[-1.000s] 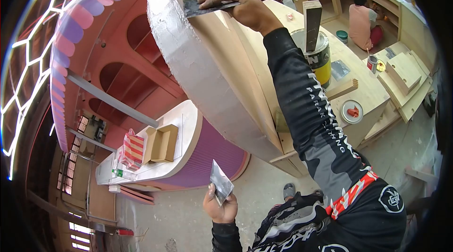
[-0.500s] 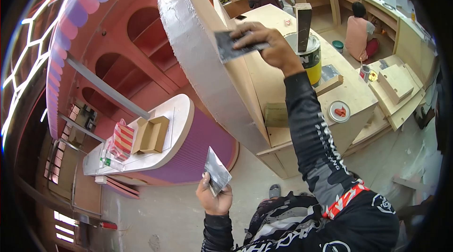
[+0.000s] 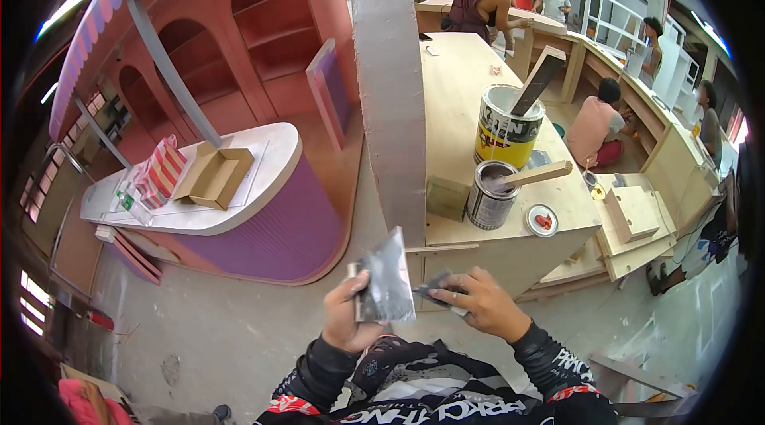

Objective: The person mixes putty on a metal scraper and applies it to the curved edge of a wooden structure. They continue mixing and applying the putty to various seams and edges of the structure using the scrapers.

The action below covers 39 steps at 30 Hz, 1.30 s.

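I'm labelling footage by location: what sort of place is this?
Probably a carpentry or display-building workshop: bare wooden counters, an open paint can with a stick in it, and several people at work around unfinished pieces.

At your ten o'clock, a pink wall (image 3: 279, 98) with arched shelf niches stands behind a curved, white-topped counter (image 3: 263, 162) with ribbed purple sides. Bright window panes (image 3: 33, 301) show low at your nine o'clock, while pale wooden cabinetry (image 3: 653, 130) curves around your two o'clock, above a grey, paint-marked concrete floor (image 3: 215, 313).
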Available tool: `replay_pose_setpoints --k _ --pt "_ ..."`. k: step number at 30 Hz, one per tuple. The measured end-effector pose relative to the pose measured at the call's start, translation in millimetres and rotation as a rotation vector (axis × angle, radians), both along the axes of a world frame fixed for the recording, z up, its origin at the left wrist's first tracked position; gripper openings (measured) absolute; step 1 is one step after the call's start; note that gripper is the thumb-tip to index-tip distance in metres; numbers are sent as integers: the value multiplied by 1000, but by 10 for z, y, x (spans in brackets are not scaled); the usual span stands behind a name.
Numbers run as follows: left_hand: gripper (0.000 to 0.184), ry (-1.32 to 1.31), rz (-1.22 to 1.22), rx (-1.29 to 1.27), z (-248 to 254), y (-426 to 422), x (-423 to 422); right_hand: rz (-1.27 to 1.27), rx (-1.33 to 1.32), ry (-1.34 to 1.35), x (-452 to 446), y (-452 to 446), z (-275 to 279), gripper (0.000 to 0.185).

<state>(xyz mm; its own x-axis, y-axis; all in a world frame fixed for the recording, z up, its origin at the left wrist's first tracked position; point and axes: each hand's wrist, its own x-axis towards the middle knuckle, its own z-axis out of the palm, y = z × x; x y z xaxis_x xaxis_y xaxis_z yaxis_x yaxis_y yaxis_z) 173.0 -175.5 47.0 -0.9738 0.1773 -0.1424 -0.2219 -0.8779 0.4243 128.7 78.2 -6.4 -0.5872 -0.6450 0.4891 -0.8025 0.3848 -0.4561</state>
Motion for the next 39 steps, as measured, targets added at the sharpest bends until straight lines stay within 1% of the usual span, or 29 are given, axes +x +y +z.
replay_pose_setpoints --k 1,2,3,5,6,7,9,11,13,14,15,17,18,19,21,22,23,25,26,27,29,30,32,33,34,35,36,37,39 --pt "32 48 147 -144 118 1 23 -21 121 -164 11 32 -129 54" --pt "35 250 269 -349 119 -4 44 -25 -169 -314 73 -3 -244 48" --pt "35 248 270 -338 60 -12 34 -26 -158 -313 153 -45 -283 48" --pt "30 933 453 -1008 -142 -37 -26 -165 -1270 -1542 297 -176 -313 43" --pt "35 1385 517 -1458 -142 -226 -136 -177 -1265 -1539 334 -255 -252 43" --pt "35 1379 517 -1446 -156 -219 -151 -62 -1358 -1674 398 -343 -146 44" --pt "40 1566 371 -1646 -130 -195 -136 193 -1552 -1932 478 -493 37 47" --pt "41 1532 358 -1643 -229 -358 -149 87 -1555 -1827 437 -592 178 49" --pt "28 1594 357 -1675 -159 -609 -193 100 -1511 -1698 440 -677 330 51" --pt "30 1565 363 -1677 -149 -724 -232 166 -1588 -1674 446 -671 240 52" --pt "30 1579 342 -1651 -262 -851 -298 143 -1611 -1658 454 -726 284 52" --pt "29 1134 51 -1518 -637 -1068 -472 350 -1227 -1066 426 -838 437 49" --pt "27 661 -7 -1289 -714 -1123 -380 39 -1035 -676 521 -991 405 47" --pt "27 689 -33 -1279 -742 -1193 -468 12 -1048 -652 470 -1125 457 47" --pt "29 -214 -314 -140 -692 -1328 -498 51 -443 63 402 -1440 601 47" --pt "32 -238 -432 -74 -724 -1449 -551 101 -426 47 386 -1609 511 45" --pt "32 -253 -444 -69 -686 -1531 -570 87 -424 33 358 -1763 388 45" --pt "31 -204 -477 -96 -576 -1704 -603 -65 -293 81 323 -2042 91 47" --pt "31 -43 -450 -151 -596 -1823 -656 -199 -250 64 338 -2127 -42 48" --pt "31 -70 -465 -153 -601 -1914 -682 -215 -254 38 361 -2151 -146 48" --pt "31 -117 -333 -149 -566 -2066 -764 -387 13 -77 427 -2131 -301 38" --pt "31 -48 -259 -221 -510 -2120 -760 -407 3 -95 562 -2219 -390 38" --pt "32 174 -53 -336 -483 -2133 -827 -692 -902 -1115 747 -2349 -491 30" --pt "32 294 17 -408 -511 -2171 -832 -711 -913 -1118 787 -2463 -375 30" --pt "32 292 -15 -413 -540 -2224 -818 -553 -1265 -1114 834 -2629 -201 28" --pt "33 357 8 -591 -570 -2264 -831 -362 -1604 -1052 809 -2756 -88 27" --pt "34 432 37 -763 -595 -2286 -857 -378 -1633 -1065 792 -2847 -144 32" --pt "35 465 35 -764 -623 -2260 -843 -392 -1655 -1028 738 -2926 -155 32" --pt "34 673 -103 -1048 -462 -2254 -765 -402 -1574 -1083 635 -3031 -188 32"
